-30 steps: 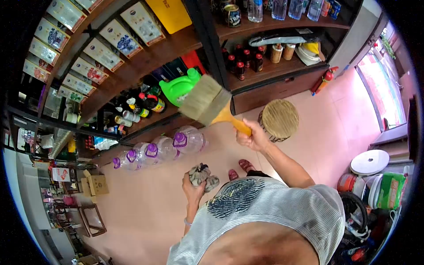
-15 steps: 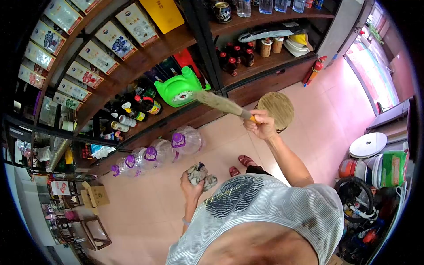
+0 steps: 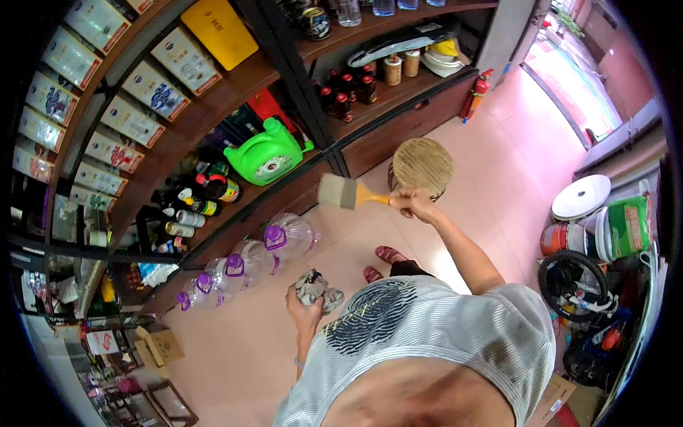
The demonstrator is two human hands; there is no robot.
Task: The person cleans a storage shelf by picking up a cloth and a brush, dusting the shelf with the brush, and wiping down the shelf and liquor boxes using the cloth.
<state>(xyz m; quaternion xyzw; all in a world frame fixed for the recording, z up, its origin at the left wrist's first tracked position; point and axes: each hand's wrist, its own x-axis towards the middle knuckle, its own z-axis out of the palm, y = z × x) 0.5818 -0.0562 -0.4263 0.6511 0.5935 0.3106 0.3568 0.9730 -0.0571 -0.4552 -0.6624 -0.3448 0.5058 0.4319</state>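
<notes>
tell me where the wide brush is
In the head view, the wide brush is in the right grip, just above centre, below and right of the green jug.

Upper garment: one light grey-and-white top (image 3: pixel 455 320), fine-striped throughout, with a wide, rounded neckline (image 3: pixel 427 354) at the near side. Right sleeve (image 3: pixel 525 309): short, same striped fabric. Front marking: one dark print (image 3: pixel 370 313) at left, whorled like a fingerprint, crossed by yellowish marks (too fine to read). Left wristband (image 3: pixel 299 364): pale, narrow. Legwear (image 3: pixel 410 268): black, mostly hidden. Footwear, far side: a pair of dark red sandals (image 3: pixel 388 255).
</notes>
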